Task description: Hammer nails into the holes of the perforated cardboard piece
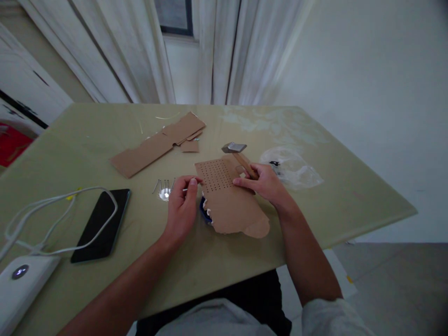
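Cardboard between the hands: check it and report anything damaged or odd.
The cardboard looks torn: its lower left edge is ragged, with pale bits sticking out. The small dark dots sit in neat rows, so they seem deliberate.

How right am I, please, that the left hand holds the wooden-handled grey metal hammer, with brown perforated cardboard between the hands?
Not the left hand: the head view shows the right hand holding the hammer; the cardboard is indeed between the hands.
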Demonstrator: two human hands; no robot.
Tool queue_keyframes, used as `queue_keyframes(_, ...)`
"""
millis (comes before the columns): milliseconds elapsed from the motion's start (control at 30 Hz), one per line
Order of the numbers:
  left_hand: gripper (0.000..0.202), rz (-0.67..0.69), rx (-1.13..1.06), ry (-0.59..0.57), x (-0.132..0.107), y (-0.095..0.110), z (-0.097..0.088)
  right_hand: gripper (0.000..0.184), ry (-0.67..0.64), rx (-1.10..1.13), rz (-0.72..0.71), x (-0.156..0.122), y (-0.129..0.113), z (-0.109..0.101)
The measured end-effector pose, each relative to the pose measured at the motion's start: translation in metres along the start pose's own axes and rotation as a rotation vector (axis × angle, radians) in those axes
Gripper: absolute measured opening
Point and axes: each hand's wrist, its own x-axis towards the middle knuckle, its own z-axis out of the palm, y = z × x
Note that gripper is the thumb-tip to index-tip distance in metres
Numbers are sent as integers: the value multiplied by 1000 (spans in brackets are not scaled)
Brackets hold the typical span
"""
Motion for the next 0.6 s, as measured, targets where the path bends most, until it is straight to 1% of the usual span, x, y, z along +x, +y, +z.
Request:
queue_keyframes(167, 25, 44, -1, 86, -1, 8, -2, 51, 11, 44, -2, 0, 1, -1)
queue_keyframes(267, 22, 89, -52, 116, -2, 12, -4, 53, 28, 51, -12, 2, 4, -3)
queue_keyframes(367, 18, 100, -79, 89, -3, 11, -4, 57, 31, 80, -23, 3, 6, -3)
queue_keyframes(500, 21, 44, -50, 27, -2, 8, -2, 56, 23, 79, -31, 2, 4, -2)
queue_keyframes(600, 22, 8, -86, 27, -1, 6, -1, 53, 23, 63, -46, 1, 2, -2)
